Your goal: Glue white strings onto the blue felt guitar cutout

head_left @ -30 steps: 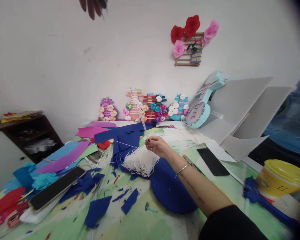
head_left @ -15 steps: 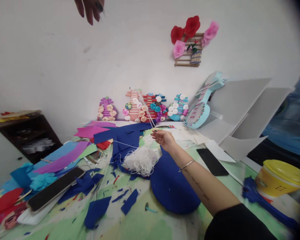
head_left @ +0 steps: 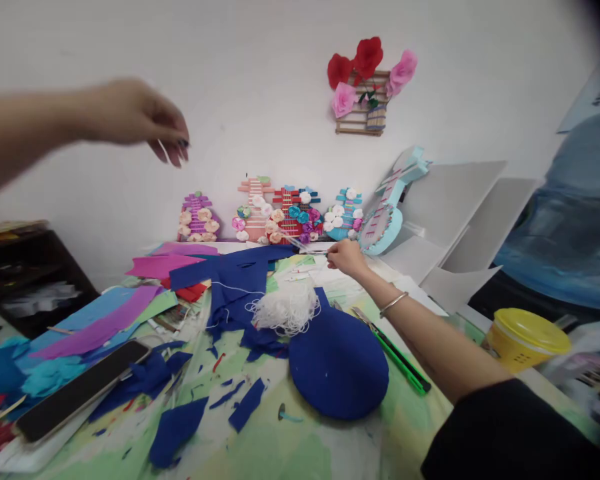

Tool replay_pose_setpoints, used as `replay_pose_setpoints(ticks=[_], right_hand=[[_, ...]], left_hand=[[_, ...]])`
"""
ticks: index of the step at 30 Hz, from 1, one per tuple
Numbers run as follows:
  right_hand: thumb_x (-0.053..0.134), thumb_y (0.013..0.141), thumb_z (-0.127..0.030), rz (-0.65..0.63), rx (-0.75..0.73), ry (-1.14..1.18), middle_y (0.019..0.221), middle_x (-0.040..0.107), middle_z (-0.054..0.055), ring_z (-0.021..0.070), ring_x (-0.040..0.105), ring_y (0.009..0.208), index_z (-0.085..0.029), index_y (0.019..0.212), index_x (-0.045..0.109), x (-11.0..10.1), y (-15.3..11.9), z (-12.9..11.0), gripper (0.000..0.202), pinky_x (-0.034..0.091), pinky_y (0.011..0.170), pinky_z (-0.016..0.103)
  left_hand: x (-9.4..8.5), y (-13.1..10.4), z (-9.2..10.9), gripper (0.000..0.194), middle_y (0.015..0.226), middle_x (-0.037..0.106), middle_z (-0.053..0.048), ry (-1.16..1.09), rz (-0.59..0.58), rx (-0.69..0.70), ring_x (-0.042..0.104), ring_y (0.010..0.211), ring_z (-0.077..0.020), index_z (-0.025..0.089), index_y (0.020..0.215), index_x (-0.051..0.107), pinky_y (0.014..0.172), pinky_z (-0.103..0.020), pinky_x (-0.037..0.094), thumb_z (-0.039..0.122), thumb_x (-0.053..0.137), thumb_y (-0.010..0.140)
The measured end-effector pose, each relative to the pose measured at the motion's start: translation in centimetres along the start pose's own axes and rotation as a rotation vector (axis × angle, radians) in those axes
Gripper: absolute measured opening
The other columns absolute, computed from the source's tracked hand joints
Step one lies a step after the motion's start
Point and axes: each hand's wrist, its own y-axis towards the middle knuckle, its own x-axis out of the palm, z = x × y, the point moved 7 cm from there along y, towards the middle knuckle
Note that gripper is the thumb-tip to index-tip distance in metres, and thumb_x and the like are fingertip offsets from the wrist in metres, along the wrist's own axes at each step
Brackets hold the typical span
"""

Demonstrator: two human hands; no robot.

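My left hand [head_left: 145, 123] is raised at the upper left in front of the wall, thumb and fingertips pinched together; faint thread may run from it, too blurred to be sure. My right hand [head_left: 347, 258] is closed on strands of white string [head_left: 305, 248], just beyond the blue piece. A tangled heap of white string [head_left: 286, 308] rests on blue fabric [head_left: 230, 283]. Close by lies a round blue piece [head_left: 339, 367], its upper end beside the heap. A green cutter [head_left: 405, 360] and scissors [head_left: 363, 317] lie to its right, under my right forearm.
Decorated paper guitars [head_left: 290, 217] line the wall, with a light-blue one [head_left: 385, 223] near grey boards [head_left: 460, 207]. A phone [head_left: 83, 390] and coloured scraps [head_left: 100, 323] cover the left side. A yellow tub [head_left: 527, 337] stands right; paper flowers [head_left: 369, 57] hang above.
My left hand has come down further into view. My right hand has moved slightly right and away, its string strands now lower. The view has shifted, and the green cutter now shows.
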Motion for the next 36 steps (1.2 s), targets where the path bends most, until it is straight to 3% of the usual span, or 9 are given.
replay_pose_setpoints(ticks=[3,5,7,11,15,19,22,28,36], right_hand=[[0.059,0.055,0.006,-0.068,-0.083,-0.108,0.034,0.054,-0.003,0.0125,0.057,0.039,-0.015,0.044,0.064,-1.5,0.5,-3.1,0.025,0.047,0.050,0.021],[0.058,0.055,0.008,-0.108,-0.131,-0.155,0.036,0.056,-0.002,0.0132,0.059,0.040,-0.015,0.046,0.065,-1.9,0.6,-5.5,0.026,0.048,0.049,0.022],[0.056,0.056,0.010,-0.144,-0.171,-0.191,0.039,0.058,-0.002,0.0144,0.060,0.040,-0.015,0.048,0.066,-1.9,0.4,-8.0,0.028,0.049,0.049,0.023],[0.056,0.059,0.013,-0.213,-0.211,-0.239,0.041,0.059,-0.001,0.0178,0.062,0.042,-0.014,0.050,0.065,-1.6,-0.6,-12.3,0.030,0.052,0.047,0.027],[0.056,0.063,0.014,-0.231,-0.190,-0.270,0.045,0.060,0.001,0.0207,0.064,0.042,-0.014,0.050,0.061,-1.9,-1.2,-14.9,0.031,0.054,0.044,0.032],[0.053,0.065,0.016,-0.139,-0.184,-0.298,0.046,0.059,0.003,0.0207,0.063,0.041,-0.012,0.052,0.061,-4.1,-0.6,-16.5,0.031,0.055,0.042,0.035],[0.054,0.069,0.015,-0.061,-0.161,-0.296,0.045,0.056,0.002,0.0196,0.063,0.039,-0.010,0.053,0.060,-6.2,-0.1,-17.6,0.029,0.055,0.040,0.033],[0.057,0.078,0.006,-0.120,-0.014,-0.020,0.051,0.059,0.001,0.0169,0.067,0.048,-0.010,0.062,0.054,-5.8,-0.9,-18.5,0.023,0.056,0.045,0.026],[0.045,0.072,0.011,0.027,-0.263,-0.620,0.044,0.054,-0.002,0.0105,0.056,0.037,-0.010,0.061,0.057,-5.2,-0.8,-20.1,0.026,0.049,0.046,0.024]], left_hand=[[9.6,-3.6,0.7,0.025,0.065,0.068,0.000,-0.335,-0.048,0.047,0.066,0.067,-0.0099,-0.007,0.088,0.061,0.081,-0.039,0.049,0.018,0.055,0.087],[16.9,-5.4,1.9,0.033,0.078,0.072,-0.008,-0.658,-0.180,0.115,0.067,0.078,-0.0163,0.000,0.082,0.062,0.081,-0.038,0.051,0.032,0.068,0.079],[23.3,-6.7,3.6,0.042,0.094,0.072,-0.012,-0.735,-0.250,0.169,0.067,0.089,-0.0218,0.007,0.075,0.064,0.084,-0.037,0.052,0.047,0.076,0.067],[30.6,-7.9,9.2,0.040,0.132,0.055,-0.018,-1.037,-0.311,0.346,0.053,0.121,-0.0311,0.013,0.070,0.066,0.096,-0.044,0.044,0.051,0.075,0.066],[31.3,-8.6,15.6,0.027,0.119,0.065,-0.014,-1.169,-0.292,0.574,0.045,0.130,-0.0281,0.016,0.068,0.066,0.107,-0.045,0.031,0.041,0.074,0.071],[31.9,-9.6,18.9,0.019,0.078,0.072,-0.008,-1.194,-0.468,0.611,0.066,0.092,-0.0230,0.015,0.072,0.068,0.085,-0.035,0.048,0.034,0.070,0.075],[32.4,-9.9,18.5,0.014,0.073,0.070,-0.005,-1.037,-0.471,0.592,0.064,0.071,-0.0160,0.015,0.073,0.069,0.070,-0.027,0.048,0.028,0.068,0.075],[30.1,-8.9,15.7,0.013,0.080,0.070,-0.003,-0.475,-0.139,0.663,0.063,0.076,-0.0155,0.018,0.072,0.073,0.075,-0.025,0.045,0.013,0.062,0.077],[29.6,-8.9,13.2,0.017,0.084,0.070,-0.005,-0.096,-0.122,0.589,0.061,0.082,-0.0180,0.019,0.078,0.076,0.074,-0.026,0.042,0.015,0.060,0.080]])
